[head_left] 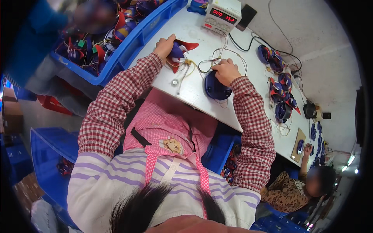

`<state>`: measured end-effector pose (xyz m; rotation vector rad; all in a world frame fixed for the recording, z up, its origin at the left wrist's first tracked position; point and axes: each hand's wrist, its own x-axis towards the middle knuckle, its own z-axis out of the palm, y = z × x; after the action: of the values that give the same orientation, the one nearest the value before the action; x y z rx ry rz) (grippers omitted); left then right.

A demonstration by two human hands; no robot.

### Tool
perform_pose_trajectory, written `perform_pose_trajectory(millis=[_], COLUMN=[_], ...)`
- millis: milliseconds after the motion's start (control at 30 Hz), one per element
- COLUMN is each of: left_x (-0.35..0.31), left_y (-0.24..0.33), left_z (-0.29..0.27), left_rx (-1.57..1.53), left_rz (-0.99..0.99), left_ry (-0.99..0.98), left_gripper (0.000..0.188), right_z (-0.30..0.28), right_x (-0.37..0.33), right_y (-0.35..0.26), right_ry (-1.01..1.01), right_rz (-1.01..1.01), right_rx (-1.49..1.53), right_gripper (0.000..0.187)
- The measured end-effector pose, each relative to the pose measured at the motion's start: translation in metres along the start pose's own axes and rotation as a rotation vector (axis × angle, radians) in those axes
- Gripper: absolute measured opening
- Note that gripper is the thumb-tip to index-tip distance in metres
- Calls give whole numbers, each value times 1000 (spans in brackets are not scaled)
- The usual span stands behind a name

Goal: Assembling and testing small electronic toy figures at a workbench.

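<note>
My left hand (pixel 164 47) is closed around the upper left side of a purple, white and red plastic toy-like part (pixel 176 52), near the table's left edge. Thin wires (pixel 189 63) run from that part toward the right. My right hand (pixel 227 73) grips the upper edge of a dark blue rounded shell (pixel 214 89), close to the front edge of the white table. Its thumb and fingers are bent together by the wires, and the fingertips are partly hidden. A small round silver piece (pixel 175 82) lies between me and the plastic part.
A power supply (pixel 220 18) with a red display stands at the back, its leads reaching my work. On the left, a blue crate (pixel 134 43) holds several wired parts. More wired assemblies (pixel 283 93) lie along the right. Another person (pixel 295 190) sits further right.
</note>
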<state>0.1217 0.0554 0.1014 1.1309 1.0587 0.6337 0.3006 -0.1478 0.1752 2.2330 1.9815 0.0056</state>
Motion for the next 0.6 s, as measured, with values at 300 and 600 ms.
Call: perform_pose_trajectory(millis=[300, 600], left_x=[-48, -97], left_y=[-8, -24], left_z=[-4, -31], left_rx=[-271, -325], left_rz=[136, 129], left_ry=[-130, -202], left_gripper=[46, 56], right_z=[-6, -37], right_x=[77, 167], right_y=[-61, -48], right_ry=[138, 23], right_rz=[242, 71], right_rx=[1558, 1538], right_gripper=[48, 32])
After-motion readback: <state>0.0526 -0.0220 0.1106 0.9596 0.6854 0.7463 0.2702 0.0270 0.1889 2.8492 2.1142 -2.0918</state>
